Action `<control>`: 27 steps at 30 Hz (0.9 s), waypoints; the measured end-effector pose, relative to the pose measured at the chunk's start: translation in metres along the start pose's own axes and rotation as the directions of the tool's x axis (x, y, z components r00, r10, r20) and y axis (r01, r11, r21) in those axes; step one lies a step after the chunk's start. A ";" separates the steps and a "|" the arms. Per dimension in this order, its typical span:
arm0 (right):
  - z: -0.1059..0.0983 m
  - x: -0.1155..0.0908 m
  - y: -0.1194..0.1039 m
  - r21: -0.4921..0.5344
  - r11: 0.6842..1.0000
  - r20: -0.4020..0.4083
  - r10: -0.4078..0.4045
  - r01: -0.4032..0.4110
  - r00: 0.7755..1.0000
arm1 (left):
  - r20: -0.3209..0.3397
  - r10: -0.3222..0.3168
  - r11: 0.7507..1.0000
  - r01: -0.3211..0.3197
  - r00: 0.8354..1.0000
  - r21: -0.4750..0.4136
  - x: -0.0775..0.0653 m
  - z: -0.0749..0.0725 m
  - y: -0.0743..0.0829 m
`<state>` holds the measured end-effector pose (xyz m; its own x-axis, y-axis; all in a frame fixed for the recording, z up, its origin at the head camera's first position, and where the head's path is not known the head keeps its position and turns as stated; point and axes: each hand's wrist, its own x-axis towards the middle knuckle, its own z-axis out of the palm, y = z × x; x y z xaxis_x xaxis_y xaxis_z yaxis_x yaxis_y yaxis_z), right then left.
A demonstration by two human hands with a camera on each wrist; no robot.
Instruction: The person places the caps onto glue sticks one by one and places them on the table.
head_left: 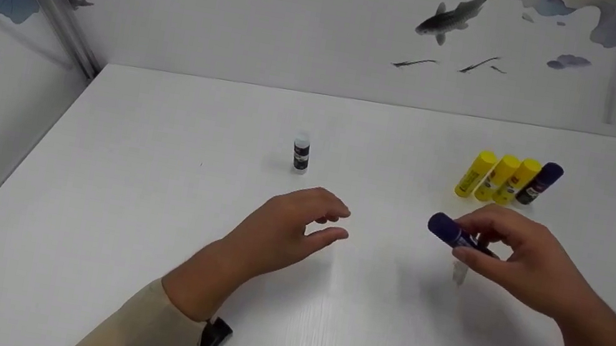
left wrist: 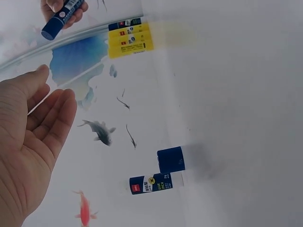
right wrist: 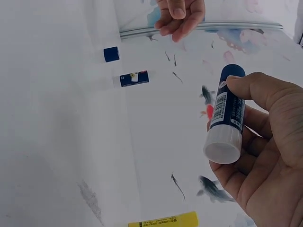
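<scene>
My right hand [head_left: 526, 262] grips a dark blue glue stick [head_left: 450, 231] between thumb and fingers, above the white table. Its blue cap is on, and the white base [right wrist: 222, 145] faces the right wrist camera. My left hand [head_left: 295, 228] hovers over the table with fingers loosely bent and nothing between them. Beyond it stands an uncapped glue stick [head_left: 301, 154] with a clear top and dark label. A loose blue cap [left wrist: 171, 160] sits beside that stick in the left wrist view; the head view does not show the cap.
At the back right of the table [head_left: 147, 221], three yellow glue sticks [head_left: 500, 178] and one dark blue glue stick [head_left: 539, 183] stand upright in a row. White panels [head_left: 355, 48] printed with fish enclose the table's back and sides.
</scene>
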<state>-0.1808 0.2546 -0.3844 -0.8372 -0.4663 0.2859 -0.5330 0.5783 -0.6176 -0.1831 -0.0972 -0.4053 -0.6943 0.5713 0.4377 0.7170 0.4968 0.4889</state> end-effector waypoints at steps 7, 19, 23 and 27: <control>-0.004 -0.001 0.003 -0.020 1.000 -0.035 0.022 -0.023 0.999 | 0.010 -0.046 0.999 0.045 0.999 0.021 0.000 -0.001 -0.005; -0.009 -0.002 0.007 0.038 0.999 -0.086 0.019 -0.016 0.996 | 0.011 -0.124 0.990 0.123 0.992 0.064 0.001 -0.003 -0.009; -0.012 -0.002 0.010 0.066 0.997 -0.104 0.048 -0.041 0.993 | 0.007 -0.135 0.989 0.134 0.991 0.066 0.001 -0.005 -0.010; -0.016 -0.002 0.014 0.106 0.990 -0.104 0.108 -0.097 0.989 | 0.015 -0.169 0.983 0.168 0.986 0.069 0.001 -0.006 -0.011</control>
<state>-0.1885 0.2738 -0.3817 -0.8979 -0.3289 0.2925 -0.4336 0.5464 -0.7166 -0.1915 -0.1059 -0.4060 -0.8045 0.4887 0.3375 0.5930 0.6292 0.5024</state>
